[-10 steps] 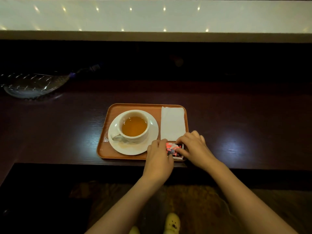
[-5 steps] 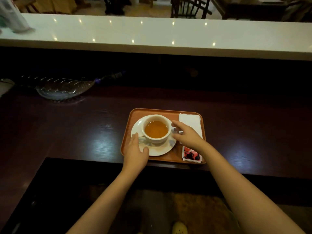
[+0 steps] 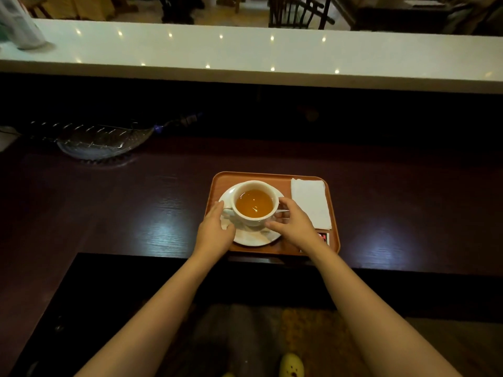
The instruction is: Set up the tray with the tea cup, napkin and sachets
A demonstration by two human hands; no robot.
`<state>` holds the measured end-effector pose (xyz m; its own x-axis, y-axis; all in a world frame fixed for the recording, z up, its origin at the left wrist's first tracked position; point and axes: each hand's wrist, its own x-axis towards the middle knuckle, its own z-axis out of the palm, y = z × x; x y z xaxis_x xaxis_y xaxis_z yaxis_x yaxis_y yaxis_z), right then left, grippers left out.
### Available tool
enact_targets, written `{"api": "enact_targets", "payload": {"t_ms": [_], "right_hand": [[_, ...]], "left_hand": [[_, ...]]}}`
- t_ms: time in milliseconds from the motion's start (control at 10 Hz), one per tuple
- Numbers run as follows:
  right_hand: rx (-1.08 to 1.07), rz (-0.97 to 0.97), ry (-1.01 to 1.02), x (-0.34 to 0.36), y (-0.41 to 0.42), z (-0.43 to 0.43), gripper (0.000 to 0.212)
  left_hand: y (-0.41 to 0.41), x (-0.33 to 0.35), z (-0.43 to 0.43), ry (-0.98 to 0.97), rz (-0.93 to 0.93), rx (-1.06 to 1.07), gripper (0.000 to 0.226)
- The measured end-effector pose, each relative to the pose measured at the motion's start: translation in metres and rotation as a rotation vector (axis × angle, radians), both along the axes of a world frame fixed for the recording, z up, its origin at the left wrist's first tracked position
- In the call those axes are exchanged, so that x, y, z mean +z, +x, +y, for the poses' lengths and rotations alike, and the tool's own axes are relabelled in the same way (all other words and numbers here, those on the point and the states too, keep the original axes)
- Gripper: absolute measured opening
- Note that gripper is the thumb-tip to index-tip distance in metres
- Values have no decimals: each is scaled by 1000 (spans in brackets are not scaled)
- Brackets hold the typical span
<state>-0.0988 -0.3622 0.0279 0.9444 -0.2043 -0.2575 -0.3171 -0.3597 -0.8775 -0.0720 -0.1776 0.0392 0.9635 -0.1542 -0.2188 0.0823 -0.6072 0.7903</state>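
Observation:
An orange tray [image 3: 272,176] lies near the front edge of the dark wooden table. On its left half a white tea cup [image 3: 254,205] full of amber tea stands on a white saucer [image 3: 255,238]. A folded white napkin [image 3: 311,202] lies along the tray's right side. Below it, red sachets [image 3: 324,238] show partly behind my right wrist. My left hand [image 3: 215,232] grips the saucer's left rim beside the cup's handle. My right hand [image 3: 292,224] holds the saucer's right rim, with its fingers against the cup's side.
A glass dish [image 3: 103,142] sits at the back left of the table. A raised white counter [image 3: 245,55] runs along the far side, with a pale plastic object [image 3: 19,25] on its left end. The table's front edge is cut back just below the tray.
Both hands left the sachets at the tray's front right corner and moved to the saucer, one on each side. The view has tilted upward.

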Motion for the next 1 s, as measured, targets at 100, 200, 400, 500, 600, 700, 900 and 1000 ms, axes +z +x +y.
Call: {"api": "enact_targets", "payload": {"t_ms": [100,200,400,500,600,700,900,1000], "right_hand": [[-107,25,-215,-5,-6,-2,54],[-190,92,-346,-9,-8,-3,39],[-170,148,-334,-15,-6,5,36],[-188,157,-311,-14,-6,8,35],[-187,160,-298,-15,-5,9,33],[-187,159,-301,-11,-4,11,30],[-122,227,-322,-3,-1,9,34],[-93,256,-363,3,2,5,37]], "left_hand": [[5,-4,9,-61,-42,68,44],[12,-11,12,-108,2,66,34],[17,-21,7,-90,88,64,42],[21,-22,7,-78,91,74,44],[27,-23,6,-47,91,81,49],[33,-22,6,-16,75,71,49],[40,-21,12,26,31,-19,41],[45,-14,18,32,-30,-50,40]]}}
